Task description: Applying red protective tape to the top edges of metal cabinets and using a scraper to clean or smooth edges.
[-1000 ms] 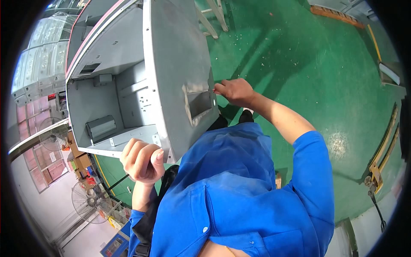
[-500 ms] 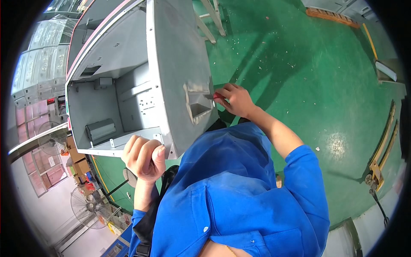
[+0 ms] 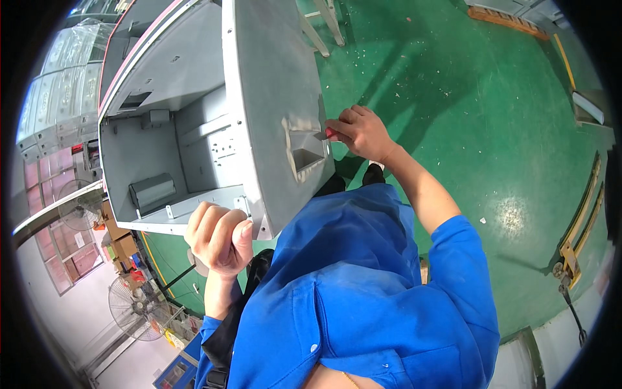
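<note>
A grey metal cabinet (image 3: 275, 78) stands before me, its open front facing left. In its right-hand side panel is a rectangular recess (image 3: 307, 157) with a pale, uneven border of smeared material. My right hand (image 3: 363, 133) is closed around the red handle of a small scraper (image 3: 332, 133). The scraper's flat blade reaches the recess's upper right edge; its tip is hard to make out. My left hand (image 3: 220, 238) is curled into a fist at the cabinet's near lower rim. Whatever its fingers may hold is hidden.
Cabinet legs or stand legs (image 3: 329, 23) show beyond the cabinet on the green floor (image 3: 447, 149). To the left are a standing fan (image 3: 135, 308), cardboard boxes (image 3: 122, 246) and plastic-wrapped cabinets (image 3: 61, 97). A yellow metal frame (image 3: 573, 240) lies at the right.
My right hand and the scraper have shifted slightly up and to the right along the recess edge. The cabinet appears a little further right in view. My left hand keeps its place.
</note>
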`<state>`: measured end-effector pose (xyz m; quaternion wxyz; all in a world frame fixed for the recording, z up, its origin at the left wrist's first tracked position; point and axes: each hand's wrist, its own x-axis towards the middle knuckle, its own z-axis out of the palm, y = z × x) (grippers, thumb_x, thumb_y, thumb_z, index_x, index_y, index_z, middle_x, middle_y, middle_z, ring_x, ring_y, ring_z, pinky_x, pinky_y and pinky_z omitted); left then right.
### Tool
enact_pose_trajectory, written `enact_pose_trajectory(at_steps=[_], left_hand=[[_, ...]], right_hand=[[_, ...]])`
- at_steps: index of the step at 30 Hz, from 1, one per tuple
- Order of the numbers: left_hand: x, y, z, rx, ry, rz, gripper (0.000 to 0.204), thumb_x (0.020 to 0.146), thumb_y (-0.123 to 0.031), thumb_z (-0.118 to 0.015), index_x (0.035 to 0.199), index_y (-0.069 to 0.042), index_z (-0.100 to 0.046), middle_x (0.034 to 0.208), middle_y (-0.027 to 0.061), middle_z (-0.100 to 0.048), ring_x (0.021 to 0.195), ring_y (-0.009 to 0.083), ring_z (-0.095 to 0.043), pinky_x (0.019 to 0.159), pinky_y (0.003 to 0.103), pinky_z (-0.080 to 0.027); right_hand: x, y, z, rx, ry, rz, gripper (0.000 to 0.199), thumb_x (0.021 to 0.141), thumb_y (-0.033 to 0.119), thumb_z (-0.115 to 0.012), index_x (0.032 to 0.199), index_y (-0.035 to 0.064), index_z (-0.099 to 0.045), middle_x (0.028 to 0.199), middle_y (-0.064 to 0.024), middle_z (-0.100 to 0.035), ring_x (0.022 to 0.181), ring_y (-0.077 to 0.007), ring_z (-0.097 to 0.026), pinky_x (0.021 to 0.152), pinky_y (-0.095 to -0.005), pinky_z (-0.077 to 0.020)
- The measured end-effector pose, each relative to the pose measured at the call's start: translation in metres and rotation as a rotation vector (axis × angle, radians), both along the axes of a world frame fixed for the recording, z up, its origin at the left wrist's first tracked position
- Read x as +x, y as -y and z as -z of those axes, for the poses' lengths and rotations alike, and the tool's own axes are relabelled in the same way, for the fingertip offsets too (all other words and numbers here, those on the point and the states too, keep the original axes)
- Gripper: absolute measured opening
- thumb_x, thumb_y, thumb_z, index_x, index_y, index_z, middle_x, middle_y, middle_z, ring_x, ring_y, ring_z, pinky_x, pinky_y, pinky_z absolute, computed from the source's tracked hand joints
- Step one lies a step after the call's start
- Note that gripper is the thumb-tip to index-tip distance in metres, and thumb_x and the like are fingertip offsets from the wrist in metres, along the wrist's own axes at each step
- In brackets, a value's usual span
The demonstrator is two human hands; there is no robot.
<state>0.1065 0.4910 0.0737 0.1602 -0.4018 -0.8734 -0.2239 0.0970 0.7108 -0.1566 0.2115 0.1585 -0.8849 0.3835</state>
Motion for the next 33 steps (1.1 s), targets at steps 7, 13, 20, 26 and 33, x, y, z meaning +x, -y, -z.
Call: enact_pose_trajectory(at_steps=[7,13,20,26,33], left_hand=[[0.001,0.001,0.001,0.001,0.004,-0.006,0.023,0.073,-0.019,-0.062,0.058,-0.003,-0.055,0.052,0.0037,-0.044,0.046,0.0181,-0.041,0.044,0.028,-0.031],[0.001,0.0,0.0,0.003,-0.005,-0.008,0.019,0.068,-0.016,-0.065,0.058,-0.003,-0.055,0.052,0.0037,-0.044,0.046,0.0179,-0.041,0.044,0.028,-0.031],[0.002,0.0,0.002,0.031,-0.027,-0.031,0.02,0.071,-0.015,-0.064,0.057,-0.004,-0.055,0.051,0.0036,-0.044,0.046,0.0174,-0.041,0.044,0.028,-0.031],[0.0,-0.003,0.003,0.047,-0.035,-0.013,0.022,0.074,-0.015,-0.061,0.057,-0.004,-0.054,0.051,0.0036,-0.043,0.045,0.0174,-0.04,0.043,0.027,-0.03],[0.001,-0.002,0.002,0.021,-0.033,-0.03,0.025,0.077,-0.019,-0.059,0.057,-0.004,-0.054,0.05,0.0033,-0.042,0.044,0.0177,-0.04,0.043,0.028,-0.03]], right_hand=[[-0.003,-0.004,-0.002,-0.103,0.051,-0.049,0.027,0.064,0.019,-0.069,0.09,0.0126,-0.065,0.073,-0.0039,-0.053,0.069,-0.0211,-0.052,0.064,-0.0333,-0.0437],[0.002,-0.005,0.001,-0.036,0.1,0.009,0.028,0.068,0.025,-0.067,0.094,0.015,-0.064,0.075,-0.0032,-0.056,0.072,-0.0209,-0.053,0.066,-0.0334,-0.0432],[0.022,-0.03,0.0,-0.489,0.421,0.189,0.02,0.079,0.022,-0.06,0.095,0.0105,-0.061,0.084,-0.007,-0.061,0.075,-0.027,-0.059,0.067,-0.0341,-0.0469],[0.023,-0.008,-0.007,-0.158,0.345,-0.02,0.019,0.081,0.026,-0.057,0.094,0.013,-0.057,0.084,-0.0046,-0.06,0.076,-0.0261,-0.059,0.064,-0.0359,-0.0475],[0.013,0.009,-0.002,-0.229,0.265,0.033,0.02,0.073,0.02,-0.064,0.091,0.0145,-0.059,0.08,-0.0029,-0.059,0.077,-0.0243,-0.057,0.066,-0.0356,-0.0469]])
